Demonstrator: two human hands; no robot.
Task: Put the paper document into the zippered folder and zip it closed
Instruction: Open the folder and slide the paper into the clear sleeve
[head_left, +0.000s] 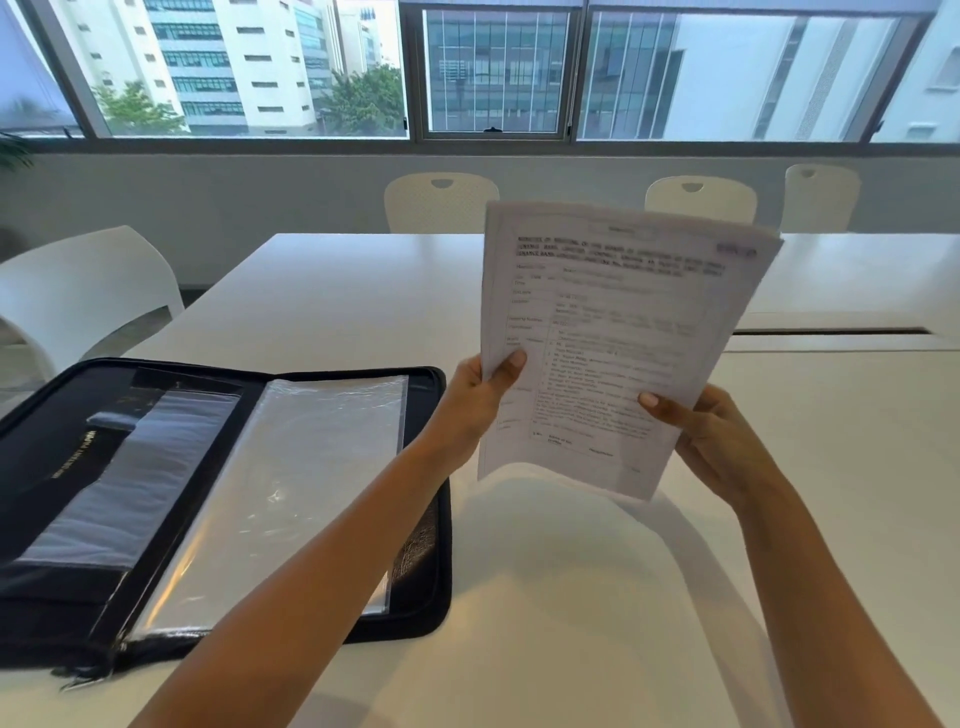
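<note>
A printed paper document (613, 332) of a few white sheets is held upright above the table, right of centre. My left hand (480, 397) grips its lower left edge and my right hand (711, 439) grips its lower right edge. The black zippered folder (439, 519) lies open flat on the table at the left, showing clear plastic sleeves (291, 488) on its right half and dark pockets on its left half. My left forearm crosses over the folder's right edge.
The white table (597, 597) stretches ahead, with a dark slot (831, 331) at its right. White chairs (441, 202) stand along the far side and one white chair (88, 291) at the left. Windows run behind.
</note>
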